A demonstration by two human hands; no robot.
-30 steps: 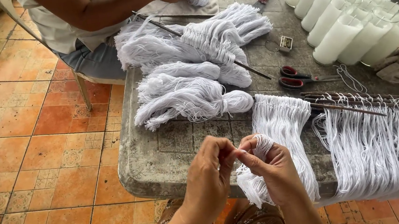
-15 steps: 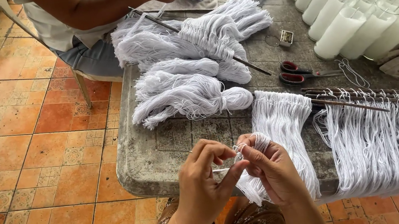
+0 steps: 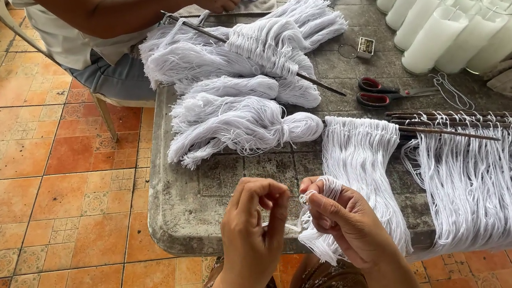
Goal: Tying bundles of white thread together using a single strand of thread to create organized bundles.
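Note:
At the near edge of a grey stone table, my right hand is closed around a bunch of white string loops that hangs off the table edge. My left hand pinches a single white strand between thumb and fingertips, and that strand runs across to the bunch in my right hand. The two hands are a few centimetres apart. Thin dark rods to the right carry more hanging white strings.
Piles of white string bundles cover the table's middle. Red-handled scissors lie beside them, and tall glasses of white wax stand at the far right. A seated person handles string at the far end. Orange tiled floor lies left.
My hands have drawn slightly apart, and the left now pulls one strand out from the bunch. The view has shifted a little toward the table.

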